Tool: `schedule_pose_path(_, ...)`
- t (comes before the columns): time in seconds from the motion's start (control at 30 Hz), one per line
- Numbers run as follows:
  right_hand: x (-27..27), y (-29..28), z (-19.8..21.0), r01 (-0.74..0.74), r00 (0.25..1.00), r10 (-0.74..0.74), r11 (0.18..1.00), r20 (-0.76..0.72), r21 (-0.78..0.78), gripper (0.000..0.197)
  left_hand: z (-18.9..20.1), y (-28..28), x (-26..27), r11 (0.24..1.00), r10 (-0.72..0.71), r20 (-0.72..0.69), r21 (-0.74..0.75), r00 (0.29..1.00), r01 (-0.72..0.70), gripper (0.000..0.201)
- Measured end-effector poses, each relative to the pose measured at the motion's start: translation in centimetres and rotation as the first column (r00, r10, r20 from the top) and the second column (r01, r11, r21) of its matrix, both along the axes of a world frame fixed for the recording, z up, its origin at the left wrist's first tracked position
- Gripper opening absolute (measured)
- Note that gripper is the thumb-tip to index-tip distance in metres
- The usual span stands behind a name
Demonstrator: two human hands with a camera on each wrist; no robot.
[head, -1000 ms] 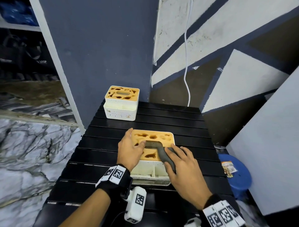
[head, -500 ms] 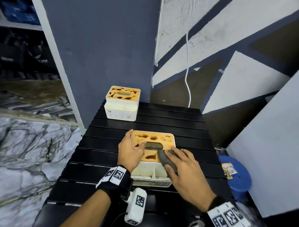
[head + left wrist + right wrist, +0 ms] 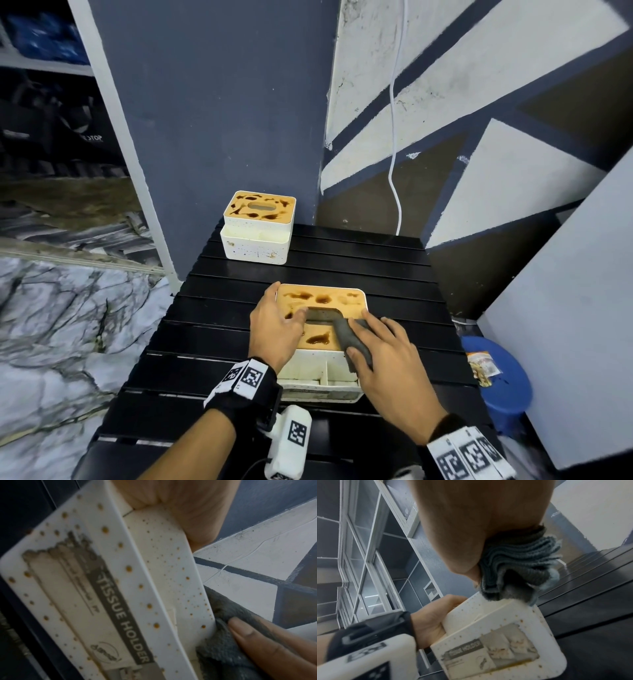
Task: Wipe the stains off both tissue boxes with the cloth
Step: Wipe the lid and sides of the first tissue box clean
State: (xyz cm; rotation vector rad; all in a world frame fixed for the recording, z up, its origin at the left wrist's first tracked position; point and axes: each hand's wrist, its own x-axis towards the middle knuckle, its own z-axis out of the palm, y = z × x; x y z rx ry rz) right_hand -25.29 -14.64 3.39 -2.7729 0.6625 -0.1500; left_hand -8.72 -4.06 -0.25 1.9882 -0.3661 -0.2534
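Now the left hand point(image 3: 275, 329) grips the near tissue box point(image 3: 322, 371) on the table point(image 3: 342, 260); the right hand point(image 3: 387, 363) holds the cloth point(image 3: 349, 334) down on its spotty top; a hard push could smear the brown spots point(image 3: 317, 339) or slide the box away.

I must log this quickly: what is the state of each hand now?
Left hand: closed, gripping the near tissue box by its left side.
Right hand: closed on the grey cloth, pressing it on that box.
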Motion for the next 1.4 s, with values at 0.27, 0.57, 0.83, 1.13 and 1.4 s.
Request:
schedule_pose_path(0.27,5.7,-3.5,0.6,0.056,0.998,-0.056,0.998,-0.012,-0.008,0.049,0.0,0.3,0.0,1.000,-0.028,0.010,0.008,1.000,0.028,0.071)
schedule_pose_path(0.57,1.7,-1.9,0.0,-0.038,0.999,0.037,0.998,-0.020,-0.055,0.048,-0.5,0.4,0.2,1.000,-0.028,-0.019,-0.011,0.999,0.027,0.071)
schedule_pose_path(0.83,6.7,-4.5,0.5,0.033,0.999,-0.033,0.999,0.001,0.019,0.048,0.1,0.6,0.3,0.999,-0.053,-0.008,0.001,0.999,0.053,0.069)
schedule_pose_path(1.13,2.3,-2.9,-0.4,-0.069,0.997,0.069,0.998,0.035,-0.003,0.049,0.1,1.0,1.0,0.992,-0.125,-0.025,0.025,0.992,0.126,0.067)
schedule_pose_path(1.4,4.4,-6.4,1.5,-0.322,0.940,0.322,0.947,-0.113,0.022,0.052,1.9,1.6,4.3,0.889,-0.424,-0.082,0.154,0.902,0.432,0.070)
